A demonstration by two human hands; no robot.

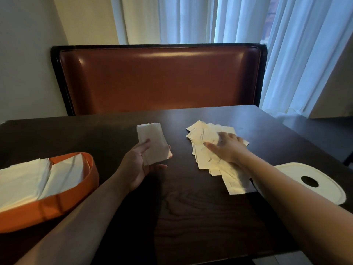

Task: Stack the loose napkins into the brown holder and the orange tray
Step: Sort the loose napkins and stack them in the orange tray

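My left hand [140, 165] grips a small stack of folded white napkins [152, 142] above the middle of the dark table, thumb on top. My right hand [228, 147] lies flat, fingers spread, on a fanned pile of loose napkins [206, 150] to the right. The orange tray [63, 203] sits at the left front, with white napkins [28, 180] stacked inside it. No brown holder shows in view.
A white oval lid with a dark hole [313, 182] lies at the right, partly behind my right forearm. The dark wooden table [191, 217] runs to a red-brown booth backrest [160, 79] at the far side. Curtains hang behind it.
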